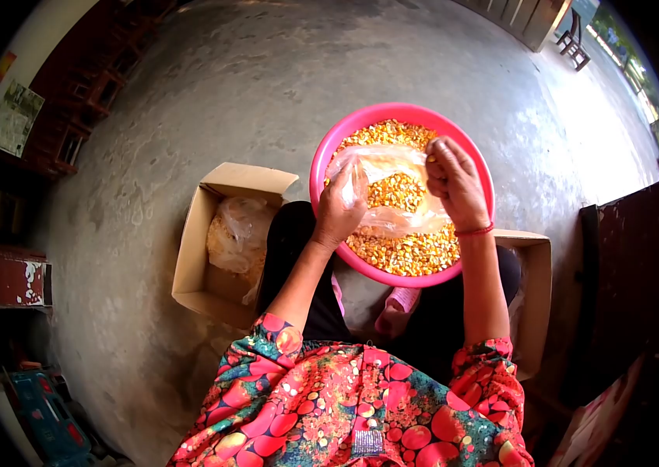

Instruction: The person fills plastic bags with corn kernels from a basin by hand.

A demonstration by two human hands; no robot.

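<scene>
A pink round basin point(322, 148) full of yellow corn kernels point(407, 255) sits at my knees. On the corn lies a clear plastic bag point(391, 222), its mouth spread wide, with more kernels inside it. At the basin's left side, my left hand point(341, 208) is closed on the bag's edge. My right hand point(458, 180), with a red band at its wrist, is raised over the right side of the bag. Its fingers are curled in a pinch, and a yellow speck like a corn kernel shows at the fingertips.
Left of my legs stands an open cardboard box point(189, 261) holding a plastic bag of pale yellow stuff point(232, 233). A second cardboard box point(535, 300) is on the right. Wooden chairs point(100, 93) line the left wall. Dark furniture point(625, 265) stands at right, a teal case point(49, 416) lower left.
</scene>
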